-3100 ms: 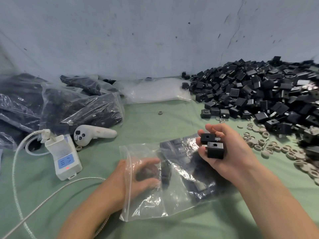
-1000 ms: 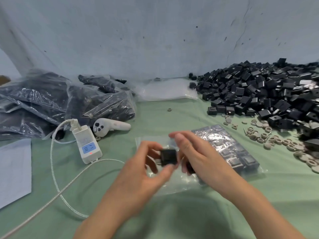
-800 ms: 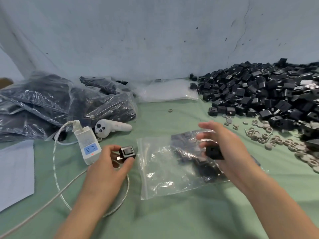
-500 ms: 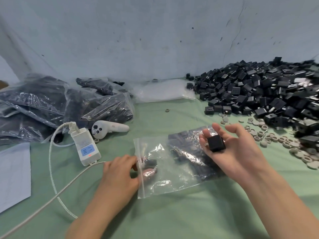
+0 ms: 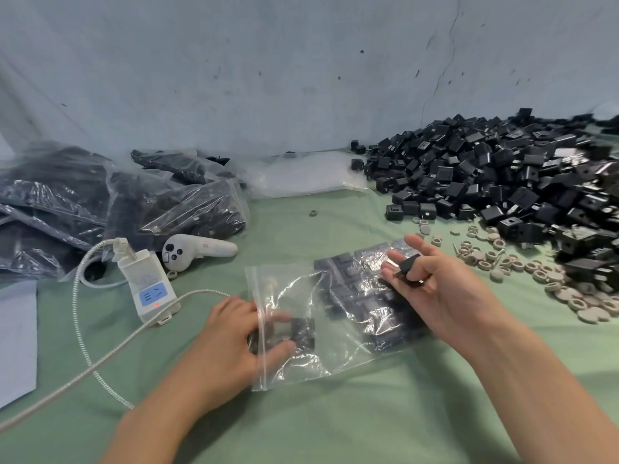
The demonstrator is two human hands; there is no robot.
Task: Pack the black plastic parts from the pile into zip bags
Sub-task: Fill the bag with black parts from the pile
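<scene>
Though blurred, left grip (image 5: 234, 343) seemingly round a part (image 5: 303, 329) inside zip bag (image 5: 301, 366); right grip (image 5: 445, 296) loosely round second part (image 5: 409, 270).

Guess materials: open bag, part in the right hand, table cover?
Zip bag: clear glossy plastic film; glare, creases, contents visible through it. Black part: probably moulded plastic, matte; dull and boxy. Table cover: likely fabric, matte green; soft folds, no shine.
</scene>
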